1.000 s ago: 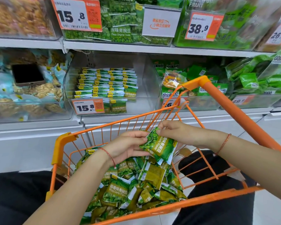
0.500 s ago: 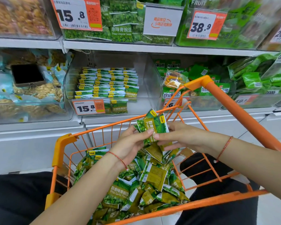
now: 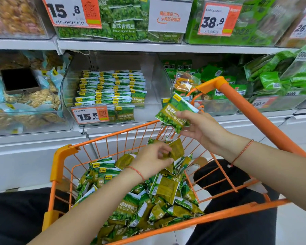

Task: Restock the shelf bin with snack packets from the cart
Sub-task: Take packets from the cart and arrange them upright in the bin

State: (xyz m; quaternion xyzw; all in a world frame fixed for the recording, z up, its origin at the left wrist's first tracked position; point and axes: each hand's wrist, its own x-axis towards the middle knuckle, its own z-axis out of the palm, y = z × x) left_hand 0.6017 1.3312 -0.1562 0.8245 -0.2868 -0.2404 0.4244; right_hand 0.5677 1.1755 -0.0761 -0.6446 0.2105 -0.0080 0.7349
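Gathering garlic-pea packets from the cart for the shelf bin

The right hand (image 3: pixel 200 129) pinches a small stack of snack packets (image 3: pixel 175 114) between thumb and fingers, held just above the far rim of the orange cart (image 3: pixel 251 108). Below and to the left of that grip, the left hand (image 3: pixel 151 161) curls its fingers round another packet (image 3: pixel 176 149) at the top of the loose heap (image 3: pixel 148 200) in the cart. Judging by this, the step in hand is picking up and collecting. Beyond and to the left of the held stack stands the clear shelf bin (image 3: pixel 159 82), part filled with tidy rows and open space on its right side. The next move likely calls for passing the lower packet up to the stack, then carrying it forward and left over the bin's front wall.
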